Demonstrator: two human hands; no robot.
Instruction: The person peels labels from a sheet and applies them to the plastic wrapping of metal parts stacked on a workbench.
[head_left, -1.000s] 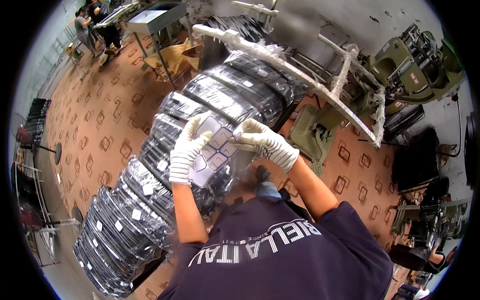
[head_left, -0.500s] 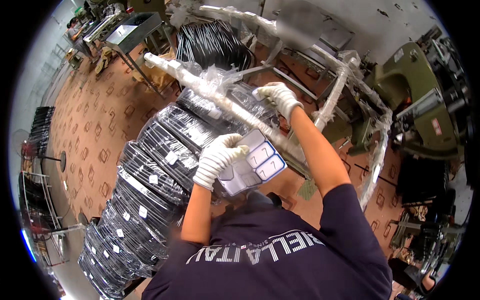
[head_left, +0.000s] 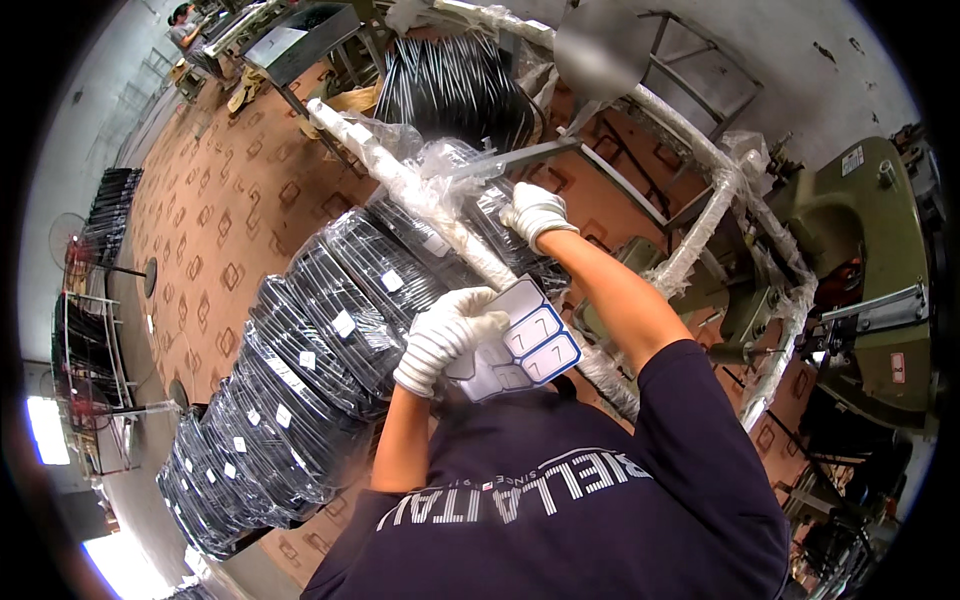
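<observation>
My left hand, in a white knitted glove, grips a sheet of white labels with blue borders in front of my chest. My right hand, gloved alike, reaches out over the farthest plastic-wrapped bundle of black rods, beyond a wrapped rail. Its fingers are curled against the bundle, and whatever lies under the fingertips is hidden. To the left runs a long row of similar wrapped bundles, many with a small white label on top.
A plastic-wrapped frame rail slants between my hands; another wrapped rail stands right of my forearm. Loose black rods lie beyond. A green machine is at right, a metal tray table far left, near another person.
My right hand has moved onto the far bundle; the white label seen at its fingertips before is now out of sight. The label sheet has shifted slightly, and the view has turned.
</observation>
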